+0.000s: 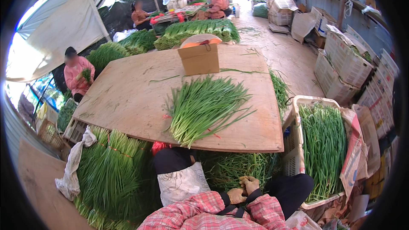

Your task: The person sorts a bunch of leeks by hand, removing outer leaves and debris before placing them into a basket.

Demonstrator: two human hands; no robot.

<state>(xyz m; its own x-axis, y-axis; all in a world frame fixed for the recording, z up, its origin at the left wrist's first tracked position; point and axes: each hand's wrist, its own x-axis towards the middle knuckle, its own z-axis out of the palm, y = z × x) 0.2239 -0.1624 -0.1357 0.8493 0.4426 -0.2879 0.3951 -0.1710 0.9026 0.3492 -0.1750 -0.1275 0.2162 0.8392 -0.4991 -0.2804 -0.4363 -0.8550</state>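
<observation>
Over my lap, close together, are my left hand (pixel 236 196) and my right hand (pixel 250 184), in what look like tan gloves below dark cuffs. Both have curled fingers; anything between them is too small or hidden to make out. Beneath and beyond them lies a heap of loose green leaves (pixel 234 166). On the wooden board (pixel 132 98) in front of me a loose pile of long green chives (pixel 208 110) is fanned out, its pale stalk ends toward me. Thin red ties (pixel 213 133) lie by the pile.
A cardboard box (pixel 199 59) stands on the board's far side. Tied chive bundles (pixel 110 157) are stacked at my left; a white crate (pixel 303 153) full of chives stands right. Several people work farther off, one in pink (pixel 77 73) at left. More crates (pixel 349 55) line the right wall.
</observation>
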